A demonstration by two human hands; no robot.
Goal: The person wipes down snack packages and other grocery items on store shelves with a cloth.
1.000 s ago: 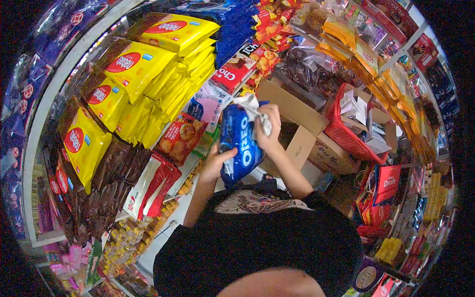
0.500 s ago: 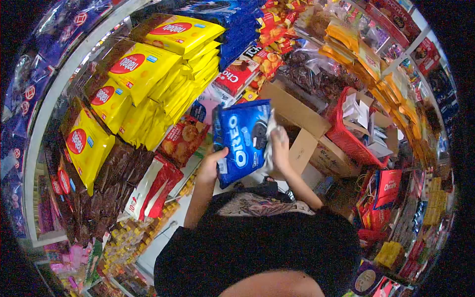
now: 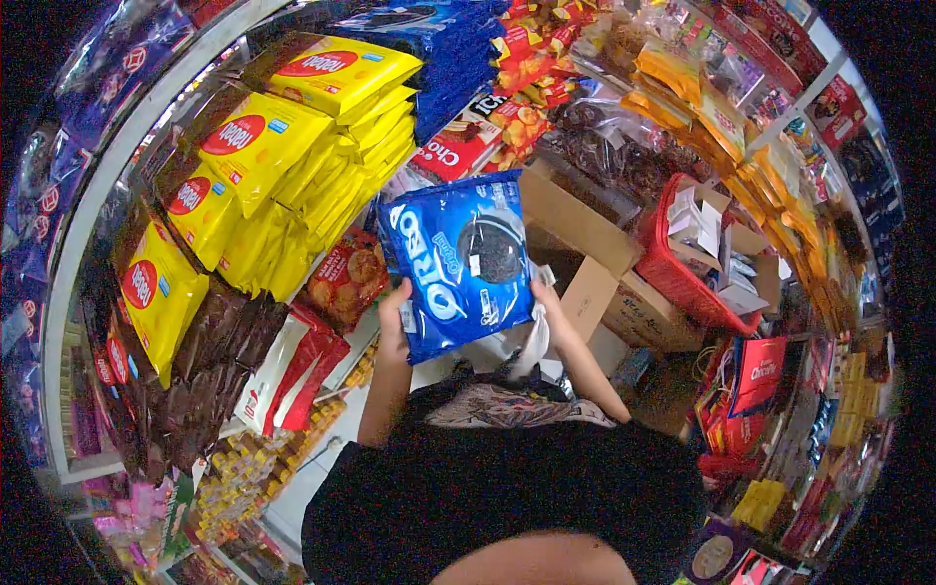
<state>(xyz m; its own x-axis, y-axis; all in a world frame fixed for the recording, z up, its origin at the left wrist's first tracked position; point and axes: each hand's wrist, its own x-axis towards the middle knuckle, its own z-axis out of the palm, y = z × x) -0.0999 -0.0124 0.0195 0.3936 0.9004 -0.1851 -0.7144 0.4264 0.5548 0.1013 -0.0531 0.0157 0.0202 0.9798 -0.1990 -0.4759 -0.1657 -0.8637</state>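
Note:
A blue Oreo cookie pack [image 3: 463, 263] is held up in front of my body, its printed front facing me and slightly tilted. My left hand [image 3: 394, 317] grips its lower left edge, thumb on the front. On the opposite edge, my right hand [image 3: 548, 297] is closed round the side of the pack, with a white cloth [image 3: 533, 341] bunched in the same hand and hanging below it. The fingers behind the pack are hidden. Just left of the pack lies a red cookie bag [image 3: 343, 281].
Stacked yellow Nabati packs [image 3: 253, 136] rise on the left, above brown packs [image 3: 219, 341]. More blue packs [image 3: 453, 73] stand at the back. To the right are an open cardboard box [image 3: 575, 219] and a red basket [image 3: 682, 278] with papers. Orange packs [image 3: 702, 107] line the right shelf.
The Oreo pack has turned to face me more fully and now shows its whole front. Both hands have shifted to its lower sides. The cloth now hangs lower, beside the pack's right edge.

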